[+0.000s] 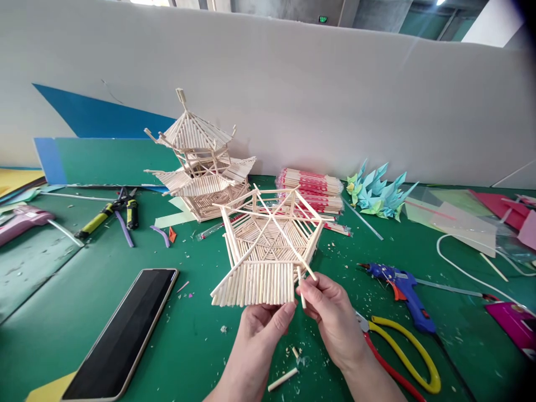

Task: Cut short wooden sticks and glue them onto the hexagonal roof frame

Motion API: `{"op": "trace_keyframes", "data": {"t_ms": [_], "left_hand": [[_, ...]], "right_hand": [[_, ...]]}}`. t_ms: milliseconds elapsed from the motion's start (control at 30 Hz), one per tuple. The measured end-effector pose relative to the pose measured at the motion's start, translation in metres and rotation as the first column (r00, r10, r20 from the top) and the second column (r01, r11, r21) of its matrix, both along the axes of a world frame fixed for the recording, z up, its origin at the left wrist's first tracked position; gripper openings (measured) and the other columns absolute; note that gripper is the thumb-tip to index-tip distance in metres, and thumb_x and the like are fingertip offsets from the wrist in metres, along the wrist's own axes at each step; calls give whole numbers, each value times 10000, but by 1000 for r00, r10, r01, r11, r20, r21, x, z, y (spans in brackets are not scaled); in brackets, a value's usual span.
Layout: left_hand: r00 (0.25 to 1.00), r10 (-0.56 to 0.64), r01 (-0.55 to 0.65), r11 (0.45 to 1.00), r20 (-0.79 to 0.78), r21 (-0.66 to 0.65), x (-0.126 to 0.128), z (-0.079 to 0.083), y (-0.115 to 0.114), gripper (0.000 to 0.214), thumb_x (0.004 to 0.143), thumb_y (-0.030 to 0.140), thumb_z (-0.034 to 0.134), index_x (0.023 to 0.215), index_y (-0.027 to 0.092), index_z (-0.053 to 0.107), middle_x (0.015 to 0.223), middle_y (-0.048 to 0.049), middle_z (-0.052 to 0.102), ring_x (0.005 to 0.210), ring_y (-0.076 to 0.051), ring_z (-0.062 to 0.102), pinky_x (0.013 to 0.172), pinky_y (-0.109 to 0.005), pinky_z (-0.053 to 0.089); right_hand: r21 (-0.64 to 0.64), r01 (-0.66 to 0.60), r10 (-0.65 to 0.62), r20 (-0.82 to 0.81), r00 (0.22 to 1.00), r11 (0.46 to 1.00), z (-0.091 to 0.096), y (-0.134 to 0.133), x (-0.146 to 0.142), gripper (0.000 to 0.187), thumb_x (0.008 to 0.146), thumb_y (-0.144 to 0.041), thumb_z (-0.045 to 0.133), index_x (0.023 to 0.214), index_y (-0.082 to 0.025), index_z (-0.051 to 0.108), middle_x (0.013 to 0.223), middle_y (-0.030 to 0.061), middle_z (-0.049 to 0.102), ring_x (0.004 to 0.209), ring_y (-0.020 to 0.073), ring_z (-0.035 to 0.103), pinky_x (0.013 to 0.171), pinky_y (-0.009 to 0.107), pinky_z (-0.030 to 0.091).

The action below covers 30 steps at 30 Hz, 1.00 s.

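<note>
A hexagonal frame of thin wooden sticks [268, 245] with a sloped roof panel of sticks [255, 283] is held up over the green table. My left hand [262, 329] grips the panel's lower edge from below, thumb on top. My right hand [330, 312] pinches a short wooden stick [300, 287] against the panel's right end. Behind stands a two-tier pagoda model of sticks [196, 162].
A black phone [125, 329] lies at front left. Blue glue gun [402, 287] and yellow-handled pliers [402, 352] lie at the right. Wrapped chopstick packs [312, 190], paper cranes [377, 192], cutters [111, 212], a pink glue gun [20, 220] and stick offcuts [283, 379] are around.
</note>
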<state>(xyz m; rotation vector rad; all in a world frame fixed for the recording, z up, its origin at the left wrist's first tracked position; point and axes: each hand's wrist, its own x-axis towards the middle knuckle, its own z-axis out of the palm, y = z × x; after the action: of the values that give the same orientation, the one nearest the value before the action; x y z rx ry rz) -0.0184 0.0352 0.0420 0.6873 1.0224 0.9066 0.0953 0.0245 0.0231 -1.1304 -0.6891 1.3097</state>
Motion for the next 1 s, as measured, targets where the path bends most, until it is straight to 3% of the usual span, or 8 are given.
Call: {"op": "trace_keyframes", "data": {"t_ms": [200,667,1000], "left_hand": [[1000,-24,25,1000,12,-14,-1,-3,-1,181,649,270,683,537,136,638,552,-4,556,567,-118,422,557,-227,359],[991,-15,23,998,132,-60,-4,-12,-2,154,639,259,696,554,135,660,597,-23,602,596,-123,465,576,-225,387],[997,-18,23,998,80,-57,0,-9,-2,155,603,269,723,588,121,679,553,-6,565,550,-101,419,527,-203,352]], "right_hand": [[-7,3,-3,-29,1000,1000,4,4,-7,224,730,-367,620,618,-187,549,510,-61,474,442,83,432,424,203,371],[-9,45,-45,8,999,999,6,6,-11,246,722,-336,633,551,-178,553,513,-55,515,445,64,423,410,167,345],[18,27,-27,12,1000,999,2,5,-11,251,750,-333,617,568,-173,549,459,-64,482,409,55,400,371,149,350]]}}
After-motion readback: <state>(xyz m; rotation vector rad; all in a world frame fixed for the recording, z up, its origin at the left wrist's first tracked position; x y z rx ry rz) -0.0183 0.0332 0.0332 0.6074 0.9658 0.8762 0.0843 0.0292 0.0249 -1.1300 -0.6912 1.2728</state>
